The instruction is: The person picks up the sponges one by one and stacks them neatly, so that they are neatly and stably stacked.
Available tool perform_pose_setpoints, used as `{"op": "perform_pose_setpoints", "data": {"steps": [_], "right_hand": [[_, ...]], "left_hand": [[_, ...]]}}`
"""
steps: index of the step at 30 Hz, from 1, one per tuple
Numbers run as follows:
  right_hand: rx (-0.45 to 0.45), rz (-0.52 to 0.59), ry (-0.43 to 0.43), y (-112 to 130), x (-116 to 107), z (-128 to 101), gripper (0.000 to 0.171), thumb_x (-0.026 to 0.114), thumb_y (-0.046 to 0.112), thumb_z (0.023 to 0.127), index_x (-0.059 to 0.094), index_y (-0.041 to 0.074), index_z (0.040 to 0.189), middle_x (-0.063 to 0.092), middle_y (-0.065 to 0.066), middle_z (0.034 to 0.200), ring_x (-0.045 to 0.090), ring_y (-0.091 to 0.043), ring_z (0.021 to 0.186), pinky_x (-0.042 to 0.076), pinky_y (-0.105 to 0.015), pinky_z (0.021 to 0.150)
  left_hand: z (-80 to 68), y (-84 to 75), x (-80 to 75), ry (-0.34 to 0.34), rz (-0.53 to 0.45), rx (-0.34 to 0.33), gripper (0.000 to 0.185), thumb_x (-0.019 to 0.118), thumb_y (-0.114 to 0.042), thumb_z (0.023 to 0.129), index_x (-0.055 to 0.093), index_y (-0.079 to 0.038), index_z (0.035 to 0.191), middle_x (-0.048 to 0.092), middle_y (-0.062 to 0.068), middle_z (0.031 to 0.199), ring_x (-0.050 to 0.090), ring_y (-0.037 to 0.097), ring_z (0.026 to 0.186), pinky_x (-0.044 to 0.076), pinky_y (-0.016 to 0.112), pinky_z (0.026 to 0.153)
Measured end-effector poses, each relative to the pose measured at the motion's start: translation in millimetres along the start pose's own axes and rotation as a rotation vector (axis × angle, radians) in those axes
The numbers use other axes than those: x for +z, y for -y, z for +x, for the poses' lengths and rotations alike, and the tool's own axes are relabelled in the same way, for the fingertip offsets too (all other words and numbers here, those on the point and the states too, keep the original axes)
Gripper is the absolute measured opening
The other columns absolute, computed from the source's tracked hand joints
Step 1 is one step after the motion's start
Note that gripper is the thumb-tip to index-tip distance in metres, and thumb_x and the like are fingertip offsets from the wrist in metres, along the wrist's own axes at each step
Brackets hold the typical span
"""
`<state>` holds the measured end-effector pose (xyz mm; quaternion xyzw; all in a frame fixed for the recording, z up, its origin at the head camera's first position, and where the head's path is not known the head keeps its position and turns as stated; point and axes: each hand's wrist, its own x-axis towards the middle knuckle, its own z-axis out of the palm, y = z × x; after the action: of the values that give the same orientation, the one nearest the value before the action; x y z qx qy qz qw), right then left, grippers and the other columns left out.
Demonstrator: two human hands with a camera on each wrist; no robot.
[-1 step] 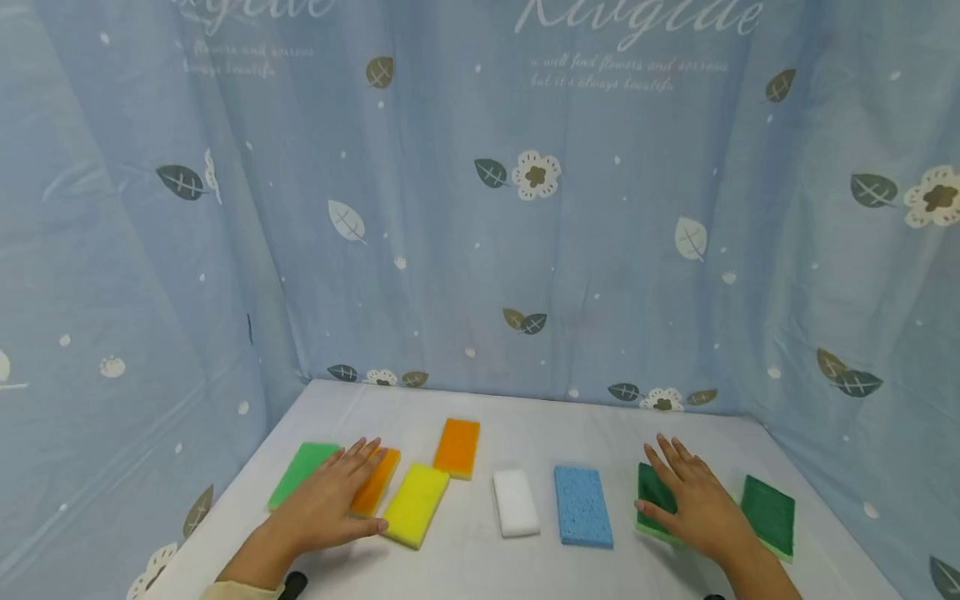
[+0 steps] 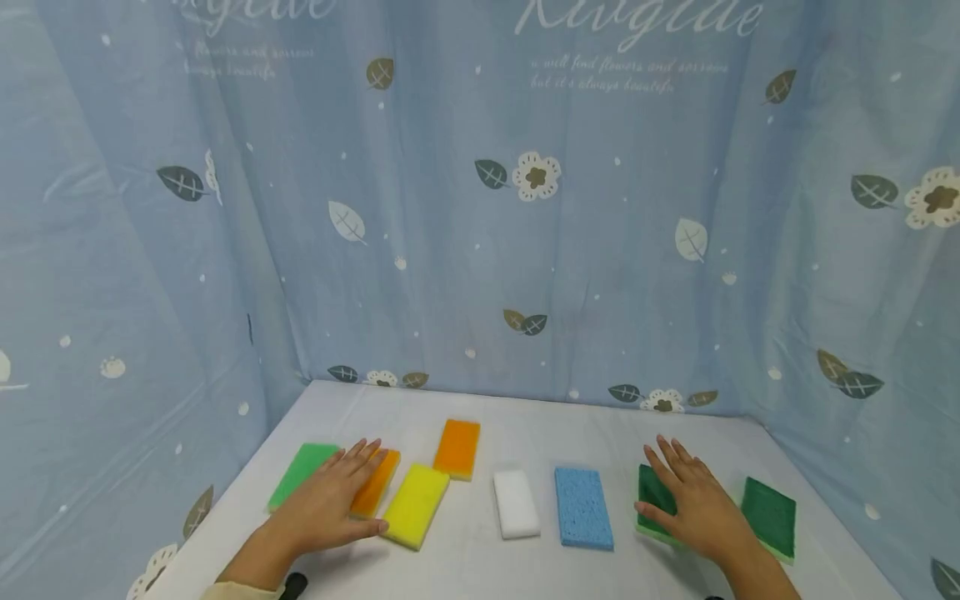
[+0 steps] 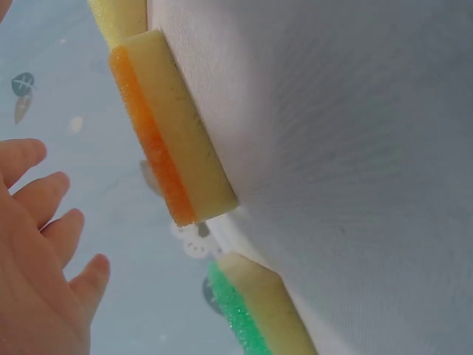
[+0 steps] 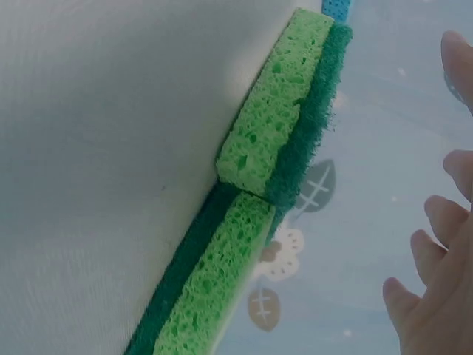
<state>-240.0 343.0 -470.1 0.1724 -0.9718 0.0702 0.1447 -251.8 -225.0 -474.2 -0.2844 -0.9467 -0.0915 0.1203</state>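
Observation:
My left hand (image 2: 351, 485) is spread flat over an orange sponge (image 2: 379, 490), fingers straight. In the left wrist view the fingers (image 3: 52, 229) stay a little off that orange sponge (image 3: 166, 133). My right hand (image 2: 681, 490) is flat over a dark green sponge (image 2: 649, 493). In the right wrist view its fingers (image 4: 436, 244) are clear of the green sponge (image 4: 288, 111). Neither hand holds anything.
On the white table (image 2: 465, 567) a row of sponges runs left to right: light green (image 2: 300, 471), yellow (image 2: 416, 504), a second orange (image 2: 457, 447), white (image 2: 515, 502), blue (image 2: 582, 506), another dark green (image 2: 768, 515). Blue patterned curtains (image 2: 480, 250) close off three sides.

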Motion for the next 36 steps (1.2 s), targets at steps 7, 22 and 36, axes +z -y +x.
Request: {"op": "perform_pose_setpoints", "data": {"steps": [7,22,36], "right_hand": [[0.02,0.014,0.004,2.2,3.7,-6.1,0.089,0.058,0.066,0.086,0.036,0.011,0.152,0.021,-0.011,0.159,0.019,-0.037,0.143,0.021,-0.059,0.109],[0.133,0.268,0.029,15.4,2.7,11.4,0.081,0.059,0.055,0.092,0.035,0.003,0.15,0.037,-0.02,0.149,0.034,-0.044,0.135,0.032,-0.065,0.1],[0.231,0.428,0.108,44.8,23.6,23.1,0.062,0.067,0.037,0.093,0.049,0.004,0.142,0.055,-0.018,0.135,0.055,-0.041,0.116,0.045,-0.057,0.092]], "left_hand": [[-2.0,-4.1,2.6,-0.03,-0.006,0.033,0.095,0.06,-0.071,0.082,0.039,-0.007,0.15,0.031,0.008,0.155,0.029,0.032,0.141,0.025,0.056,0.11],[12.7,-13.9,3.7,0.084,-0.061,-0.007,0.103,0.063,-0.075,0.075,0.04,-0.007,0.149,0.044,0.009,0.148,0.039,0.032,0.134,0.032,0.056,0.106],[22.9,-21.7,4.9,0.142,-0.088,-0.028,0.104,0.071,-0.073,0.068,0.049,-0.002,0.142,0.057,0.012,0.133,0.052,0.03,0.122,0.041,0.049,0.101]]}}
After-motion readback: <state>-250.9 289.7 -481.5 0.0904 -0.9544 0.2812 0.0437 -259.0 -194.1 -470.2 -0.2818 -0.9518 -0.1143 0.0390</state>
